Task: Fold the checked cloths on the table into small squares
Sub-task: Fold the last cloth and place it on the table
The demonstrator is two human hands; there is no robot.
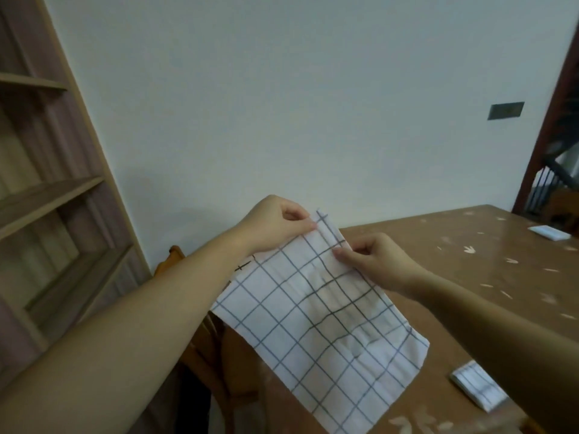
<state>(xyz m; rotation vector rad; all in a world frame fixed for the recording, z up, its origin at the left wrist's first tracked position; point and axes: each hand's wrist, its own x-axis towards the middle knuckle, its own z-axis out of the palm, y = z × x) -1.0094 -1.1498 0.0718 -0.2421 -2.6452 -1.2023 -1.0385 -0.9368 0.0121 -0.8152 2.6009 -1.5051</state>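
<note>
Both hands pinched the top edge of 1 white checked cloth (316,317), thumb and fingers closed on the fabric: the left hand (275,222) at its upper left corner, the right hand (374,261) a little lower and to the right. Between them the edge bunched into a fold, so how many layers each pinch held could not be told. Nearest, a small folded checked cloth (479,389) lay by the near right edge of the table (470,277), partly hidden by the right forearm. The held cloth hung in the air over the table's left edge, its long axis running from the hands down toward the near edge, its lower corner cut off by the frame. Farther off, near the far right corner, lay a small white folded piece (549,232), too blurred to make out. Beyond the left edge stood a wooden chair (175,258), mostly hidden.
</note>
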